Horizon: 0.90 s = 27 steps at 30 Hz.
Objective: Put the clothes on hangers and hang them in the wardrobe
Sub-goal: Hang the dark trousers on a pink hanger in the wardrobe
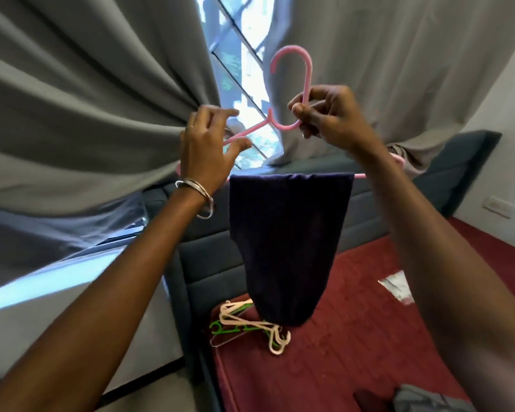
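So the bed with the dark red cover is the biggest thing here and it's basically the work surface. Near its head-end corner on the left side there's a tangled pile of spare hangers, cream and green ones, so my guess is there's more clothing to go. At the bottom edge a grey garment lies on the bed, not hung yet. Held up above the bed is a dark purple garment, folded over the bottom bar of a pink hanger, so I'd say that one's on and only needs carrying off. Right hand is pinching the hanger neck just below the hook, left hand has fingers spread loose around the hanger's left shoulder, touching it at most, can't really tell. No wardrobe in view, nothing else that holds stuff either, so can't say what's already hanging.
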Motion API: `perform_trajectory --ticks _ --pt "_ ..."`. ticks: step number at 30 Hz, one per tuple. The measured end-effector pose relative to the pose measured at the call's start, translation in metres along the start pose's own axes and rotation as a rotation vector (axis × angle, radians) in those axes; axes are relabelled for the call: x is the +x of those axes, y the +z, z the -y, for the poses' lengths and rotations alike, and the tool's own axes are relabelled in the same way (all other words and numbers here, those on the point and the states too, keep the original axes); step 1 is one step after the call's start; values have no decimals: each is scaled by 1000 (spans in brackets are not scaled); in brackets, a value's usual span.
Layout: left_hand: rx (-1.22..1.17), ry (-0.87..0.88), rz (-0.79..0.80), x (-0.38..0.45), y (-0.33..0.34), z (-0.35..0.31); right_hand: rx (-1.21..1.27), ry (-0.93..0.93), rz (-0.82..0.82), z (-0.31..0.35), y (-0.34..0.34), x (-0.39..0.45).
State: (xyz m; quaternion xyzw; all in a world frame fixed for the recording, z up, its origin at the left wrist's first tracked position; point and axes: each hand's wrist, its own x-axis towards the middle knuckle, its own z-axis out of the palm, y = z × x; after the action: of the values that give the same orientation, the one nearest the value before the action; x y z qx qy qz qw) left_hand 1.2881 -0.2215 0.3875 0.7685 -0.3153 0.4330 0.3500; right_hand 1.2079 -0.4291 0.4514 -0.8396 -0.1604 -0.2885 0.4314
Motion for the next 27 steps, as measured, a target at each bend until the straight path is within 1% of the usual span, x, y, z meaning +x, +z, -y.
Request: perform_trajectory --ticks 3,6,8,9,11,16,19,21,24,25,27 --pt "-55 61 54 26 -56 11 73 -50 48 34 38 28" --pt "-138 -53 113 38 -127 32 131 -140 70 74 89 56" --pt "-101 -91 106 37 -175 48 200 -182 94 102 126 71" --pt "-69 -110 89 35 -200 59 238 -196 133 118 145 77" --pt "5 -173 37 30 -250 77 260 -265 236 151 185 88" --pt "353 -270 -133 4 -384 115 331 -447 423 248 296 109" --pt "526 -338 -247 -18 -476 134 274 -541 534 297 359 115" --pt "601 -391 -336 -35 -542 144 210 -627 575 323 402 116" --pt "685 -466 -404 -54 -634 156 156 -742 567 359 467 120" --pt "712 -477 -431 -59 -662 157 165 -762 582 372 487 121" --pt "787 -476 -477 -65 -713 158 265 -774 637 404 526 121"
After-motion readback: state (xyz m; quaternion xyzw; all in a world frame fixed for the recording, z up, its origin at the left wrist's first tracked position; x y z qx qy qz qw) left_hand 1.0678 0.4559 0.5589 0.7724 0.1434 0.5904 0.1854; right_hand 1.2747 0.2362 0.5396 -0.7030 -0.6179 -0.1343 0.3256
